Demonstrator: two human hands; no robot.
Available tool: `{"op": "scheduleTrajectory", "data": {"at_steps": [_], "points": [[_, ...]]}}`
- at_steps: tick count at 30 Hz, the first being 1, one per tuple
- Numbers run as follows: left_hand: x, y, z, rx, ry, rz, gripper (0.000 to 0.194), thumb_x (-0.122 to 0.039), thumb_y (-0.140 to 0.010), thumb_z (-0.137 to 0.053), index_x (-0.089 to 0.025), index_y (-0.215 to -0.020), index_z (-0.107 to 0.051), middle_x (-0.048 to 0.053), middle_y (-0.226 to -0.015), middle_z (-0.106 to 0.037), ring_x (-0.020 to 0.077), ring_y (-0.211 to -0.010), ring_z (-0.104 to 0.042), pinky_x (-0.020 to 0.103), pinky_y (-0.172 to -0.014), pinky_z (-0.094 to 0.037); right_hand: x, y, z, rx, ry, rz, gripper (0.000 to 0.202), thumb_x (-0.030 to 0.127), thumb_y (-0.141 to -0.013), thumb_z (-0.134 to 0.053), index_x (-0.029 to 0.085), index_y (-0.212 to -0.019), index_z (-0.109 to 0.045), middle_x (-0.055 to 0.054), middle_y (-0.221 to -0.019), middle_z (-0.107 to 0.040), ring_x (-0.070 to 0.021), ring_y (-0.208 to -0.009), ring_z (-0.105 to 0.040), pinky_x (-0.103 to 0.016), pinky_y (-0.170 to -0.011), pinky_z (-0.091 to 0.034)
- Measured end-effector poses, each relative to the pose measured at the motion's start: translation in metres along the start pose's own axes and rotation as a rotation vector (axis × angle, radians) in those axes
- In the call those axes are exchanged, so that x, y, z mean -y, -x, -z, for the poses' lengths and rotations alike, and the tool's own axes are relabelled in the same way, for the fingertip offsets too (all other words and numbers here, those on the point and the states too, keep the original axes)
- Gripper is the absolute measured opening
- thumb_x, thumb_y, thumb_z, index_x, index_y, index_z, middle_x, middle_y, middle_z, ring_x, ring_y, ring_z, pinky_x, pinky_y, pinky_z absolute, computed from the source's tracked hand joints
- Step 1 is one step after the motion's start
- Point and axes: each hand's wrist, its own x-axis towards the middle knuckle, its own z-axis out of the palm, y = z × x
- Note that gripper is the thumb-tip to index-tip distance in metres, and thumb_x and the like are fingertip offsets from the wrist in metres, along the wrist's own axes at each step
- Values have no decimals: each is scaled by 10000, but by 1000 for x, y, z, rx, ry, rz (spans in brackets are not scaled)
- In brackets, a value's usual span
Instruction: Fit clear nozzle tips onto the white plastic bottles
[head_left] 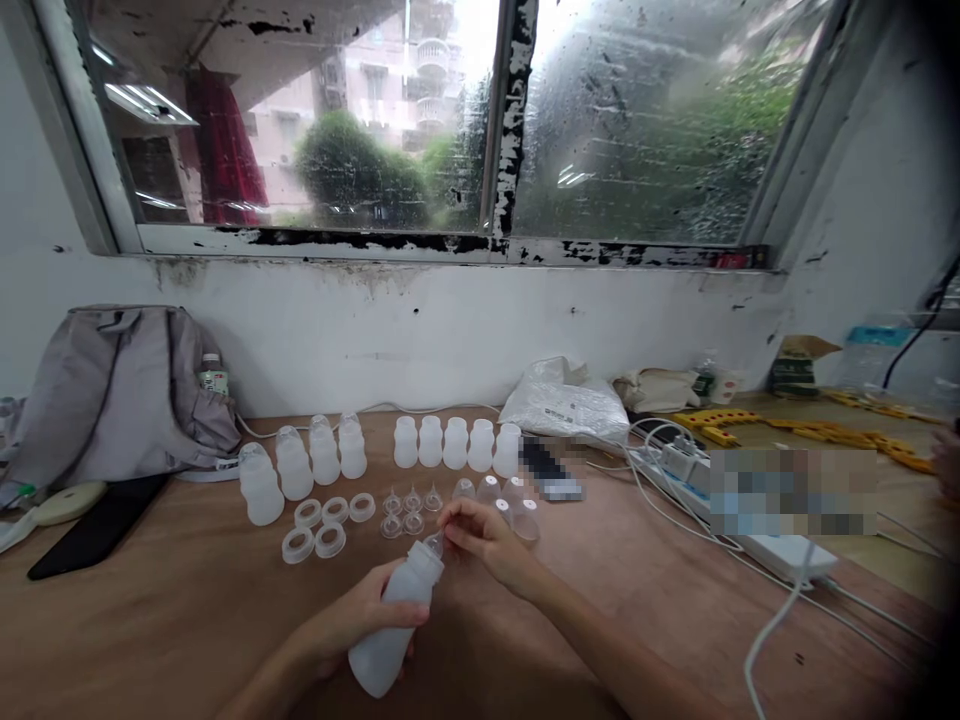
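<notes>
My left hand (382,610) is wrapped round a frosted white bottle (386,645), which tilts up to the right with a collar and a clear nipple (433,543) at its top. The fingers of my right hand (480,535) pinch the nipple's tip. Beyond the bottle lie several clear rings (330,540) and several loose nipples (412,522). Clear domed caps (489,488) stand just behind my right hand. Several open bottles (455,445) form a row near the wall, and capped bottles (294,463) stand to their left.
A grey backpack (127,390) and a black phone (97,530) are at the left. Behind the right side lie another phone (551,467) and a plastic bag (566,405). A white power strip (780,545) with cables (772,630) crosses the right of the brown table (637,630).
</notes>
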Motion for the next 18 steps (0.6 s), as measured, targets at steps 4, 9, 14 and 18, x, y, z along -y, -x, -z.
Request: {"op": "scheduleTrajectory", "data": {"at_steps": [4, 9, 14, 18], "points": [[0, 0, 0, 21, -4, -21, 467, -304, -673, -650, -196, -1077, -441, 21, -817, -541, 96, -512, -542, 208, -430, -437, 3, 1, -1, -5, -79, 1, 235, 352, -690, -643, 187, -810, -526, 27, -672, -523, -98, -594, -502, -238, -552, -428], [-1, -1, -1, 27, -32, -41, 519, -328, -652, -670, -195, -1096, -436, 19, -797, -558, 84, -495, -530, 186, -429, -412, -1, 3, -4, 11, -110, -125, 253, 404, -731, -581, 184, -820, -494, 50, -563, -493, -92, -460, -476, -195, -371, -373], [1, -1, 0, 38, -47, -20, 448, -457, -736, -555, -169, -1060, -444, 27, -765, -560, 88, -482, -522, 188, -420, -398, -5, 1, -2, -55, -23, -67, 288, 429, -728, -581, 162, -683, -483, 67, -472, -436, -61, -384, -405, -186, -355, -325], [2, 0, 5, -20, -34, -143, 465, -409, -719, -584, -168, -1091, -442, 33, -810, -558, 115, -579, -542, 215, -503, -414, -1, -1, 4, -202, -13, 28, 261, 422, -744, -566, 173, -792, -502, 70, -487, -439, -67, -410, -402, -194, -390, -334]]}}
